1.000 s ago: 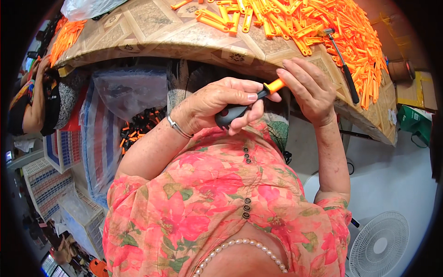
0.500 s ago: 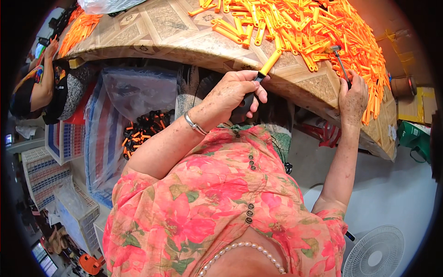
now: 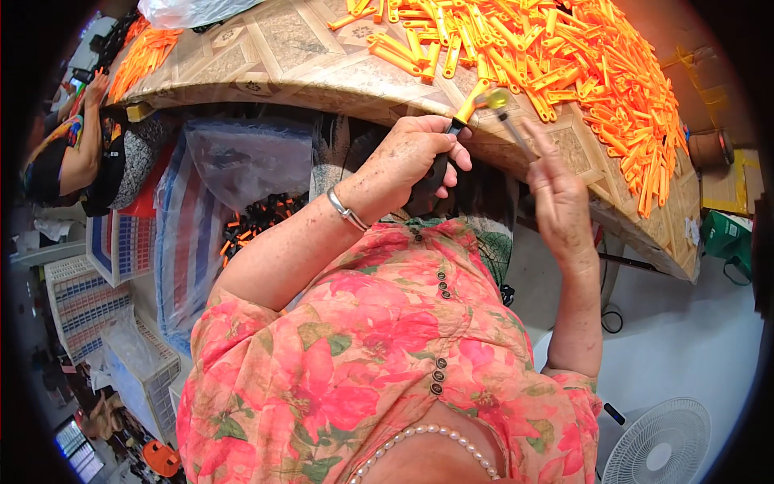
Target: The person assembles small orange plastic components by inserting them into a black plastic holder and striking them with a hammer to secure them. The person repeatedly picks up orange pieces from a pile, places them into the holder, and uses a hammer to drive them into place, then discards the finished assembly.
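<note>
My left hand (image 3: 419, 157) is closed around a black plastic handle (image 3: 429, 181), held over the table's near edge. A yellow-orange plastic strip (image 3: 468, 106) sticks up out of the top of the handle. In my right hand (image 3: 562, 202) is a small hammer (image 3: 516, 135) with a thin metal shaft. The hammer's head, yellowish and blurred by motion, is beside the upper end of the strip; whether they touch I cannot tell. Beyond both hands, a large heap of similar orange strips (image 3: 548, 60) lies on the wood-patterned table (image 3: 298, 48).
Left below the table hangs a striped woven bag (image 3: 173, 266) with black and orange pieces (image 3: 242, 234) in it. Plastic baskets (image 3: 76, 306) and another person's arm (image 3: 79, 165) are farther left. At right are a white fan (image 3: 661, 452), a green bag (image 3: 726, 242) and a brown roll (image 3: 709, 151).
My right hand has lifted the hammer off the orange heap and brought it left, to the strip. My left hand keeps its hold on the black handle with little movement.
</note>
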Motion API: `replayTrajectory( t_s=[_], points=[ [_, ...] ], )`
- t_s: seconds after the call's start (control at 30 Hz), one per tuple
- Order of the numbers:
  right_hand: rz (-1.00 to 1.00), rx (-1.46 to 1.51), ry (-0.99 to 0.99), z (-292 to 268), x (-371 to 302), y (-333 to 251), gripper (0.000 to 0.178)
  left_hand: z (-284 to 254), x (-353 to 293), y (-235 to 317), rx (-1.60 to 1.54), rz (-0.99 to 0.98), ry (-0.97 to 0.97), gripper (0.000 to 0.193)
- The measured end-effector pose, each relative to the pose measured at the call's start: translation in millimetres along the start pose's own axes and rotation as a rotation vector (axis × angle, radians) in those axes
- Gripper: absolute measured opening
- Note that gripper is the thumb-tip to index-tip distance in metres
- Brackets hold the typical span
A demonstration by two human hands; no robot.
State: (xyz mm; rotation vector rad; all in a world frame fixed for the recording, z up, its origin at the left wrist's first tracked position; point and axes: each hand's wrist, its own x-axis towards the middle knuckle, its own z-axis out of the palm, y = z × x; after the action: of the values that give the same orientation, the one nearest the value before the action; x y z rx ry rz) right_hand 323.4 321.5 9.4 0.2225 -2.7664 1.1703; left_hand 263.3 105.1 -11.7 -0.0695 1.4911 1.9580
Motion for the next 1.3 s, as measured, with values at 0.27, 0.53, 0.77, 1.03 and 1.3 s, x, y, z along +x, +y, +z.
replayTrajectory(
  t_s=[0.27, 0.53, 0.77, 1.03, 1.3],
  points=[
    [-0.128, 0.043, 0.015, 9, 3, -10, 0.047, 2, -1, 0, -0.017, -0.001, 0.008, 0.024],
    [-0.194, -0.190, -0.006, 20, -1, 2, 0.064, 3, -1, 2, 0.002, -0.007, -0.005, 0.023],
    [-0.193, -0.260, 0.064, 19, 7, -1, 0.064, 3, 1, -1, -0.031, 0.004, 0.006, 0.022],
    [-0.211, -0.159, 0.153, 16, 16, -7, 0.062, 3, 1, -1, -0.053, -0.003, -0.001, 0.022],
    [-0.165, -0.197, 0.099, 17, 25, 10, 0.051, -2, 2, -1, -0.038, 0.017, -0.023, 0.024]
  ],
)
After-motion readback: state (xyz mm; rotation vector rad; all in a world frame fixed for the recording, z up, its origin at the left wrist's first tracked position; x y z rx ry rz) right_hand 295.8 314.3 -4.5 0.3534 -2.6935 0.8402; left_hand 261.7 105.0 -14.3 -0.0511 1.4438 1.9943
